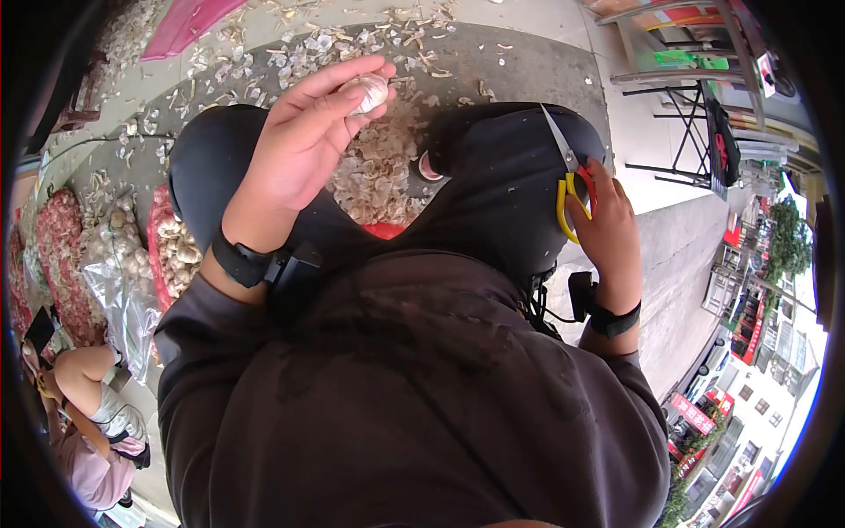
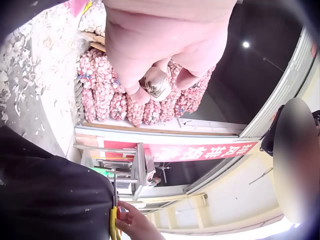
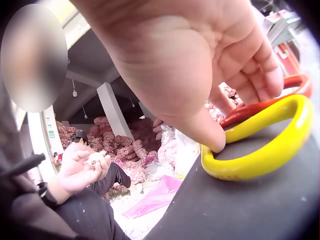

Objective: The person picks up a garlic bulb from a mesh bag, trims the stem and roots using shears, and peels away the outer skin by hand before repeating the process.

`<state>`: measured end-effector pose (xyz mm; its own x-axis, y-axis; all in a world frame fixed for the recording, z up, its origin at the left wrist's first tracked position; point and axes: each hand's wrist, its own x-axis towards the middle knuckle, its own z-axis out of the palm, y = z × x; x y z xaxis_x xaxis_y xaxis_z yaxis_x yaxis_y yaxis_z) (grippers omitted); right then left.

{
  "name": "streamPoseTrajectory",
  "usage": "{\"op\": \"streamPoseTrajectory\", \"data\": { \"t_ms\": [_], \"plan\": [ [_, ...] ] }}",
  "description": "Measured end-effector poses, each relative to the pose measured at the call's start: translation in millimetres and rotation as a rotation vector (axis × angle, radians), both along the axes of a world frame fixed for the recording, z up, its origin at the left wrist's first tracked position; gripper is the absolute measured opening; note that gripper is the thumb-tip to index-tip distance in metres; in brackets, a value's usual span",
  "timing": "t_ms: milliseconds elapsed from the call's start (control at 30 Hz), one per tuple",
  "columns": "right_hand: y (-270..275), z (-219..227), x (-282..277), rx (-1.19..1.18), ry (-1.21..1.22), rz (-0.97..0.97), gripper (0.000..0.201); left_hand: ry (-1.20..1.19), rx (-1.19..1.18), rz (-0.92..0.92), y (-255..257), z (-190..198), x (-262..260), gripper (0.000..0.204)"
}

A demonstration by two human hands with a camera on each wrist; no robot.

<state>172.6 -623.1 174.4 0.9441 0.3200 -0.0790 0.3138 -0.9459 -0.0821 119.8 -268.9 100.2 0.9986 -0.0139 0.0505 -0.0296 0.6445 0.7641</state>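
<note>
My left hand holds a whitish garlic bulb between thumb and fingers, raised over the left knee in the head view. In the left wrist view the root end of the bulb shows between the fingertips. My right hand holds a pair of scissors above the right thigh, the blades pointing forward and apart from the garlic. The right wrist view shows the thumb at the yellow handle loop and the fingers by the red loop.
Garlic skins and cut stalks litter the ground ahead, with a heap of skins between the legs. Net sacks of garlic stand at the left, near another seated person. A folding stool stands at the right.
</note>
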Motion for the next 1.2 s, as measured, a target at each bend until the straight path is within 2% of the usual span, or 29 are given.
{"op": "streamPoseTrajectory", "data": {
  "t_ms": [100,133,233,300,367,433,467,567,667,767,833,900,1033,1133,1200],
  "plan": [
    [9,14,4,0.017,-0.06,0.038,0.043,-0.008,0.101,0.099,-11,6,0,0.043],
    [17,16,8,0.08,-0.197,0.108,0.029,-0.022,0.149,0.14,-14,8,-1,0.045],
    [68,30,8,0.409,0.105,0.067,0.029,-0.009,0.185,0.079,-23,10,-4,0.05],
    [100,15,7,0.667,0.433,0.227,0.028,-0.062,0.2,0.066,-35,12,-6,0.051],
    [124,-6,12,0.728,0.542,0.425,0.029,-0.114,0.27,0.061,-44,11,-8,0.051],
    [144,-18,9,0.984,0.664,0.349,0.031,-0.158,0.401,0.074,-44,7,-12,0.052],
    [151,-22,9,1.112,0.729,0.313,0.032,-0.249,0.535,0.142,-42,4,-12,0.052],
    [156,-46,7,1.23,0.604,0.394,0.03,-0.401,0.886,0.199,-29,5,-8,0.056],
    [157,-45,11,1.124,0.386,0.51,0.03,-0.322,0.919,0.115,-29,14,-13,0.053],
    [156,-54,15,0.893,0.158,0.638,0.032,-0.181,0.5,-0.112,-25,11,-18,0.049],
    [158,-59,9,0.79,0.081,0.679,0.033,-0.124,0.593,-0.034,-31,12,-16,0.04],
    [159,-59,4,0.766,0.089,0.678,0.026,0.003,0.495,-0.077,-34,10,-14,0.036],
    [161,-63,4,0.783,0.058,0.694,0.028,0.141,0.332,-0.141,-35,4,-10,0.034],
    [161,-61,2,0.783,0.059,0.69,0.031,0.191,0.317,-0.153,-34,5,-12,0.034],
    [162,-58,0,0.751,0.059,0.74,0.032,0.161,0.243,0.014,-46,-4,-11,0.035]
  ]
}}
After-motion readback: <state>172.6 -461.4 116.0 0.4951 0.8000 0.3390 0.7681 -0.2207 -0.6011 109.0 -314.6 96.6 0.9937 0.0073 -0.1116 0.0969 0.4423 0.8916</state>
